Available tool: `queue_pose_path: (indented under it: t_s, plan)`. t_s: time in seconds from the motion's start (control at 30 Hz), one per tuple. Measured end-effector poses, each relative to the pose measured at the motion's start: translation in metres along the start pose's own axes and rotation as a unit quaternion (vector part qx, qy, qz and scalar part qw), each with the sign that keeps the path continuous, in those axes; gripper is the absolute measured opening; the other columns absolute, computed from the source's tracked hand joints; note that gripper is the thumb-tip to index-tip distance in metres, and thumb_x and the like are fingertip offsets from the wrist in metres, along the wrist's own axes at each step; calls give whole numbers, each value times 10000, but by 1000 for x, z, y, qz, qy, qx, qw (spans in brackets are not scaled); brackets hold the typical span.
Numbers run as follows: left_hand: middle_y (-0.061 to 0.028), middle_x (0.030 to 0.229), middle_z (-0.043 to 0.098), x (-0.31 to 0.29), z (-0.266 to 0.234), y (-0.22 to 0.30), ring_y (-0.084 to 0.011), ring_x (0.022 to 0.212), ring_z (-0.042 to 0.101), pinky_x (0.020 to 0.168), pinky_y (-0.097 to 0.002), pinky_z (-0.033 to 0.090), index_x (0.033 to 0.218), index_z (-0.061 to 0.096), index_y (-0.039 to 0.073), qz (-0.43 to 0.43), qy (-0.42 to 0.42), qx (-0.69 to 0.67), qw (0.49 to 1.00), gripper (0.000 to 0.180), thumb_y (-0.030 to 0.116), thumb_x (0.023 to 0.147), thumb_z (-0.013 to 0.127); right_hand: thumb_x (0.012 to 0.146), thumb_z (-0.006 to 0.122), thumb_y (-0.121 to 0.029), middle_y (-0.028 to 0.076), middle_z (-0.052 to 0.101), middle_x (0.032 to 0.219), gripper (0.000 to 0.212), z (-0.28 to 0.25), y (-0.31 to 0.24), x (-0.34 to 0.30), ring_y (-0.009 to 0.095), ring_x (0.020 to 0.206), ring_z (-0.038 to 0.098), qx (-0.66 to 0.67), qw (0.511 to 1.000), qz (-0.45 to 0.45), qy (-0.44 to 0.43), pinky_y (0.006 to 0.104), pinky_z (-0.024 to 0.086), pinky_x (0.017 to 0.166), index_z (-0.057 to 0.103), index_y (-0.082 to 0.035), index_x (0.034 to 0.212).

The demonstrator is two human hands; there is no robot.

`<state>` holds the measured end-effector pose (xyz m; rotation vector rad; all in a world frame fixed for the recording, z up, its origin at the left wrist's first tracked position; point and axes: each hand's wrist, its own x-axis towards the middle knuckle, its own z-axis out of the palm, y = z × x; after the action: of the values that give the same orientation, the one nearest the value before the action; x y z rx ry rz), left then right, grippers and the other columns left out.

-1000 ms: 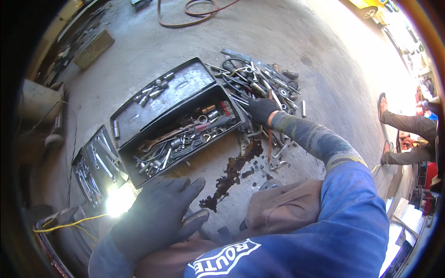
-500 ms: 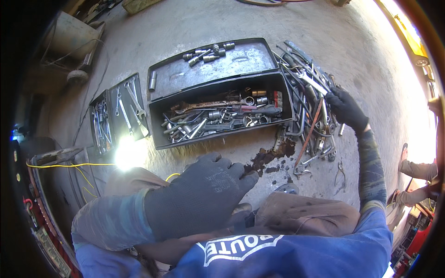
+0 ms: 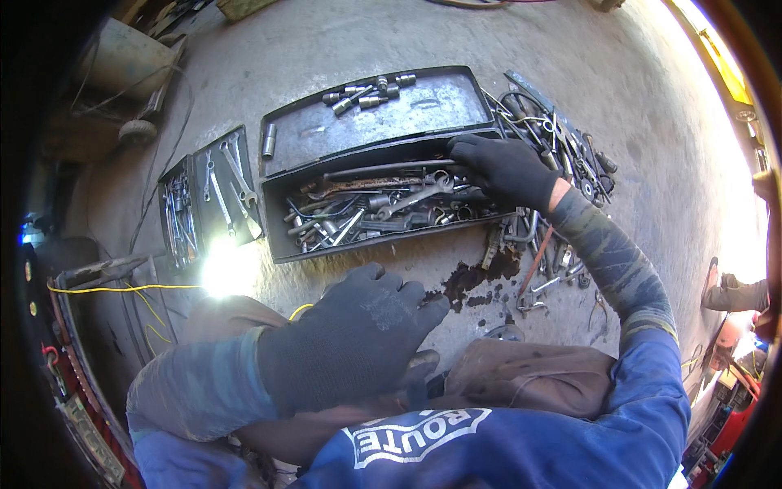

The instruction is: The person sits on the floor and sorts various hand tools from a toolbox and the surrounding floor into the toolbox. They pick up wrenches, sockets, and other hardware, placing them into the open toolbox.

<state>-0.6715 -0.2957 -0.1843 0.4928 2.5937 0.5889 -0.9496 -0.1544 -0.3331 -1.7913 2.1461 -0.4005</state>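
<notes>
scuffed metal lid (image 3: 383, 122), shiny metal wrench (image 3: 414, 197), matt cloth gloves (image 3: 342, 350), dull concrete floor (image 3: 326, 49)

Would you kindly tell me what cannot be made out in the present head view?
In the head view:
Right hand: its own back hides the palm and anything held there.
Black toolbox: that hand covers part of its right end.
Work light: glare washes out its shape.
Other person's leg: cut off by the picture's right rim.
</notes>
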Motion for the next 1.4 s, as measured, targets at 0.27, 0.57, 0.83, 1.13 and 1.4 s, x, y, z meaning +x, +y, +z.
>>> queue_pose_path:
  t_s: [0.27,0.57,0.83,1.13,1.4]
  plan:
    - [-124,1146,656,1,-2,-2,-308,1075,648,961,-440,491,1469,583,55,19,-9,-11,1000,699,535,970,677,983,728,-267,113,668,1132,297,11,5,6,341,1047,707,12,999,-4,-33,459,590,830,669,-95,1217]
    - [-130,1172,659,-3,5,3,-307,1098,649,989,-446,490,1435,599,51,25,25,-8,999,655,500,968,696,905,746,-224,104,675,1087,199,65,-11,42,313,985,744,-83,989,-107,-66,462,606,761,734,-166,1095]
    - [-138,1179,661,2,4,-1,-302,1113,650,1006,-447,488,1437,602,52,16,-2,-29,999,655,507,974,683,899,727,-252,171,702,1097,188,99,-22,56,363,969,765,-72,992,-93,-53,497,616,754,785,-142,1041]
    - [-163,1190,660,1,-15,-4,-327,1131,644,1021,-459,481,1461,584,20,30,-12,-59,998,705,563,1015,641,967,713,-317,138,694,1110,241,43,-24,50,357,986,745,39,995,-89,31,508,600,838,733,-145,1134]
    - [-189,1247,669,1,-42,-3,-348,1172,633,1048,-465,491,1454,609,29,-15,-113,-65,991,714,580,1002,642,997,633,-402,192,769,1131,364,-29,81,-49,383,1068,739,68,943,296,132,504,572,904,745,-101,1167]
